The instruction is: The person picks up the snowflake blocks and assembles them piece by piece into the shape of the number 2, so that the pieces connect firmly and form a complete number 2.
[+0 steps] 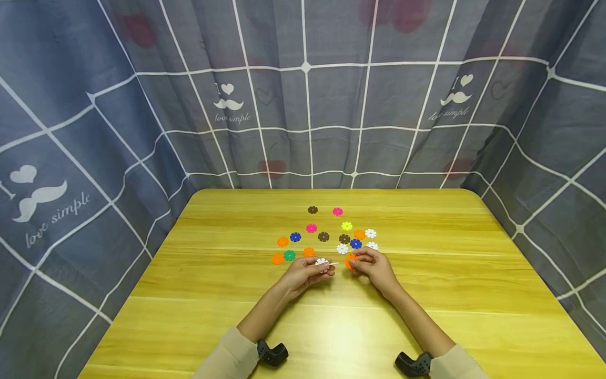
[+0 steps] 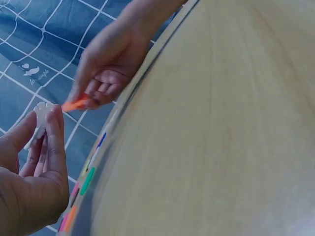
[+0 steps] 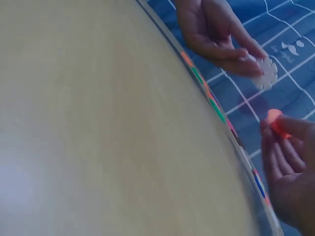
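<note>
My left hand (image 1: 301, 275) pinches a white notched plastic disc (image 1: 321, 262) between thumb and fingers. A thin white edge juts from it toward the right, apparently a second white disc set crosswise. Over in my right hand (image 1: 379, 269), thumb and fingertips grip an orange notched disc (image 1: 350, 261). Both hands are raised above the table, and a small gap separates the white piece from the orange one. In the left wrist view the white disc (image 2: 43, 112) shows its notched rim. From the right wrist, the orange disc (image 3: 276, 122) is partly covered by fingers.
Several loose discs lie flat beyond the hands, among them a green disc (image 1: 290, 256), a blue disc (image 1: 295, 237), a brown disc (image 1: 323, 237) and a yellow disc (image 1: 346, 226). The wooden table (image 1: 213, 305) ends at a checked curtain (image 1: 331, 100) around its back and sides.
</note>
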`<state>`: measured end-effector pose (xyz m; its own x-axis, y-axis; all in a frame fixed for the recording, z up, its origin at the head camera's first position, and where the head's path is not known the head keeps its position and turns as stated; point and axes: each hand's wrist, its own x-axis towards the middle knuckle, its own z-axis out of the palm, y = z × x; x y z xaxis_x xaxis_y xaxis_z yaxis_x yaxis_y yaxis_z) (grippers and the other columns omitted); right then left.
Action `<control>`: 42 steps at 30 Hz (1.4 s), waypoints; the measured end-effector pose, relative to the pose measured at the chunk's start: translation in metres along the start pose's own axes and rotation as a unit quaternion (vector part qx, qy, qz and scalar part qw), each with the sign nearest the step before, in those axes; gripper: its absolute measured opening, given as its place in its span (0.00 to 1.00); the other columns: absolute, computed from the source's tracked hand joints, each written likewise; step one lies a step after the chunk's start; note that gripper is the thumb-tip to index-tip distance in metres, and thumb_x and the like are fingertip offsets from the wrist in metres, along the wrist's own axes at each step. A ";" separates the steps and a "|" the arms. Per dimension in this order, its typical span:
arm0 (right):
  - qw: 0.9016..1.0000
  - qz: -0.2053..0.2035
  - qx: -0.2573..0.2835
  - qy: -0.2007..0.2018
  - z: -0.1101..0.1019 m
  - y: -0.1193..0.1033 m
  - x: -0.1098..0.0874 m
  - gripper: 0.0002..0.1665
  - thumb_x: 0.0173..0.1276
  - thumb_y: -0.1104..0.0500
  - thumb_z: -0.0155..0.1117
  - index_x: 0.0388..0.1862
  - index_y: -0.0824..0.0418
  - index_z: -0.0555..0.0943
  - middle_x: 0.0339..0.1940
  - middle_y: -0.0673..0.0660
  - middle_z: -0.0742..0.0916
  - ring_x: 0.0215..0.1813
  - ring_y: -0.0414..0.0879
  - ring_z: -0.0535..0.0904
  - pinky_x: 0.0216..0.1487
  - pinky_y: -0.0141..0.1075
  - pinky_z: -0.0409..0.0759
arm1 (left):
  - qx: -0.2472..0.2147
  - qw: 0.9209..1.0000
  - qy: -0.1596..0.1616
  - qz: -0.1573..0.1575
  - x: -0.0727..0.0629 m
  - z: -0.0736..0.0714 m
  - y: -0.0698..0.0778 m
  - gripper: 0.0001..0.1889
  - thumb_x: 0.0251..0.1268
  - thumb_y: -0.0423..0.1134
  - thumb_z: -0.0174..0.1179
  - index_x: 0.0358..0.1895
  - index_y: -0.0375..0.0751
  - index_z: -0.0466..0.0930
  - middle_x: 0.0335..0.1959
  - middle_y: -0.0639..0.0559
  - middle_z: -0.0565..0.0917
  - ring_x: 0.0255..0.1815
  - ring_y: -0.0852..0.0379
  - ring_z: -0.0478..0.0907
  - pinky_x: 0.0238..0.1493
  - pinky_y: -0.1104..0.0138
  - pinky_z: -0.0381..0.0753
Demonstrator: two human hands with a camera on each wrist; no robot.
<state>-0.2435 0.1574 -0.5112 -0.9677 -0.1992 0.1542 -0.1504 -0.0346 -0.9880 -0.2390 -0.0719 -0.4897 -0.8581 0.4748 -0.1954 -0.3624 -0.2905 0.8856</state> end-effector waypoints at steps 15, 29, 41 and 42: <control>0.994 0.002 0.113 -0.002 0.025 -0.016 -0.004 0.16 0.63 0.68 0.61 0.42 0.78 0.67 0.31 0.61 0.85 0.31 0.51 0.83 0.41 0.55 0.77 | -0.003 1.000 0.018 0.020 0.001 -0.001 0.002 0.17 0.64 0.28 0.54 0.53 0.19 0.70 0.43 0.36 0.81 0.40 0.53 0.82 0.50 0.63 0.76; 0.993 -0.002 0.120 0.008 0.030 -0.020 -0.005 0.18 0.62 0.67 0.62 0.42 0.79 0.66 0.31 0.63 0.85 0.30 0.49 0.83 0.37 0.45 0.81 | 0.016 1.000 0.024 0.009 0.000 0.000 0.003 0.16 0.64 0.30 0.56 0.51 0.22 0.72 0.40 0.38 0.82 0.40 0.53 0.82 0.49 0.62 0.76; 0.991 0.010 0.137 0.003 0.031 -0.017 -0.006 0.14 0.62 0.67 0.61 0.38 0.75 0.67 0.31 0.62 0.86 0.30 0.50 0.83 0.39 0.49 0.80 | 0.012 1.000 0.018 0.013 0.000 0.001 0.003 0.15 0.65 0.30 0.55 0.51 0.21 0.72 0.39 0.39 0.83 0.40 0.53 0.82 0.48 0.63 0.77; 0.991 0.013 0.136 0.004 0.031 -0.017 -0.006 0.14 0.62 0.68 0.62 0.38 0.75 0.67 0.31 0.62 0.86 0.30 0.50 0.83 0.39 0.48 0.80 | 0.012 1.000 0.017 0.014 0.000 0.001 0.003 0.15 0.65 0.30 0.54 0.51 0.21 0.72 0.39 0.39 0.83 0.40 0.53 0.82 0.49 0.63 0.77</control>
<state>-0.2293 0.1288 -0.4953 -0.9724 -0.1955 0.1272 -0.0658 -0.2931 -0.9538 -0.2396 -0.0717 -0.4863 -0.8800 0.4380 -0.1835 -0.3287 -0.2830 0.9010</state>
